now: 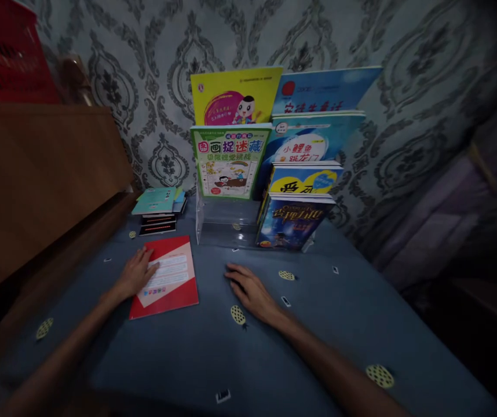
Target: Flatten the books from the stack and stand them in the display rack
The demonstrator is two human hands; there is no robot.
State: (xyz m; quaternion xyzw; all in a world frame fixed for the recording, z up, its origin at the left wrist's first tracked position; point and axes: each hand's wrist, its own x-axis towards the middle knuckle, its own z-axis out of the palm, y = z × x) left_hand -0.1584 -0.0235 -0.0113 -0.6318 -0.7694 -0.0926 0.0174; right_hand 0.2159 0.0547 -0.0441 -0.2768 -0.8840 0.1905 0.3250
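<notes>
A red book (pixel 174 298) with a pink and white panel lies flat on the blue tablecloth. My left hand (pixel 138 272) rests on its upper left part, fingers spread and holding nothing. To the right of the book, my right hand (pixel 248 289) is over the cloth with its fingers apart and nothing in them. Behind both hands stands a clear tiered rack (pixel 226 223). Its left side bears a green book (pixel 231 165) in front of a yellow one (pixel 240 87); its right side bears blue books and a dark blue book (pixel 289 223) at the front.
A small stack of books (pixel 157 202) lies behind the red book, near a wooden cabinet (pixel 44 174) on the left. A red basket (pixel 9 52) sits on the cabinet. Patterned wallpaper rises behind the rack, and pale fabric hangs at the right.
</notes>
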